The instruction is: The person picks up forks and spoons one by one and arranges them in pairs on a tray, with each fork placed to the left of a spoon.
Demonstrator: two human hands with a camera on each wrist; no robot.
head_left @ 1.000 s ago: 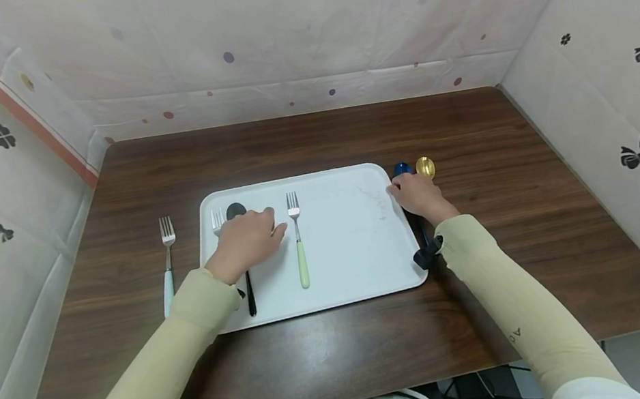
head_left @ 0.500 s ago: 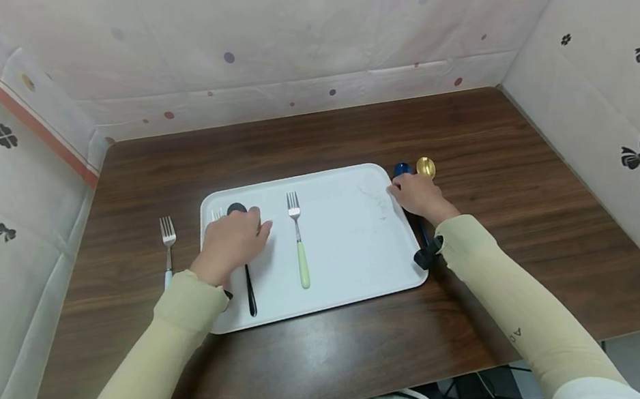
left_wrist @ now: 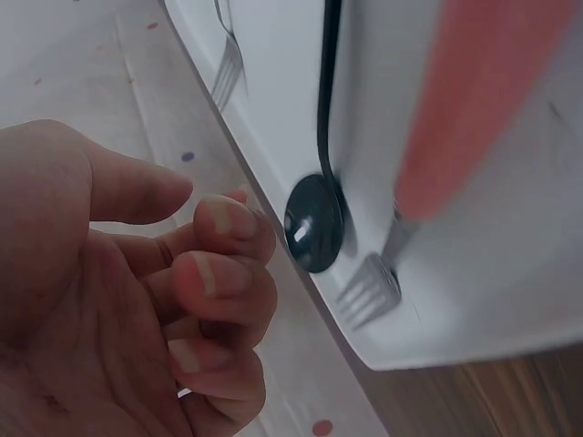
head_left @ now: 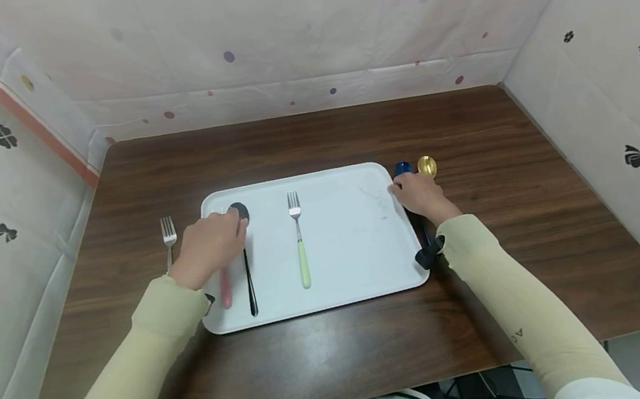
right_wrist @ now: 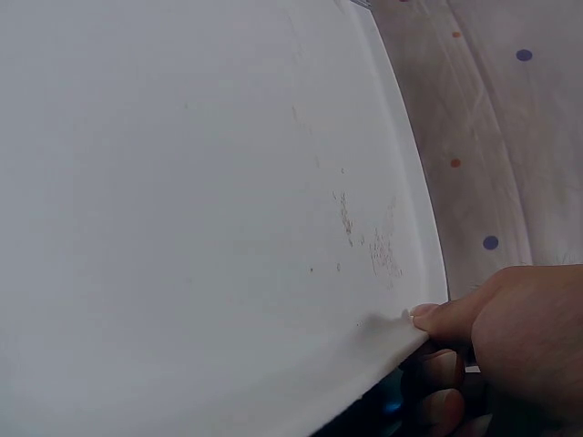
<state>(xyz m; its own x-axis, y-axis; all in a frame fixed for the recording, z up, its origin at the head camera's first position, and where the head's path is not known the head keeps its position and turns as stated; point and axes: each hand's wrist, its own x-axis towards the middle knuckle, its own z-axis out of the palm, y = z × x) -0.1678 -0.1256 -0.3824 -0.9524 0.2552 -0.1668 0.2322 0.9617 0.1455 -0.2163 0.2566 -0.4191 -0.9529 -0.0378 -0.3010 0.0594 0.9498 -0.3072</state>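
A white tray point(head_left: 357, 242) lies on the table. On it are a green-handled fork point(head_left: 303, 264), a black spoon point(head_left: 250, 286) and a pink-handled fork point(head_left: 225, 291). My left hand point(head_left: 207, 245) hovers above the tray's left side, hiding part of the pink-handled fork. In the left wrist view that hand point(left_wrist: 146, 282) has loosely curled fingers and holds nothing, apart from the black spoon point(left_wrist: 314, 223) and the fork's pink handle point(left_wrist: 474, 100). My right hand point(head_left: 422, 198) grips the tray's right edge; the right wrist view shows the thumb point(right_wrist: 437, 319) on top and fingers below.
Left of the tray lies another fork point(head_left: 168, 232), its handle hidden by my left arm. A blue spoon point(head_left: 403, 168) and a gold spoon point(head_left: 427, 166) lie right of the tray, partly behind my right hand. The brown table point(head_left: 299, 144) meets patterned curtains at the back and sides.
My left hand has moved left across the tray, uncovering more of the black spoon and the pink handle while covering part of the far-left fork. My right hand stays at the tray's edge.
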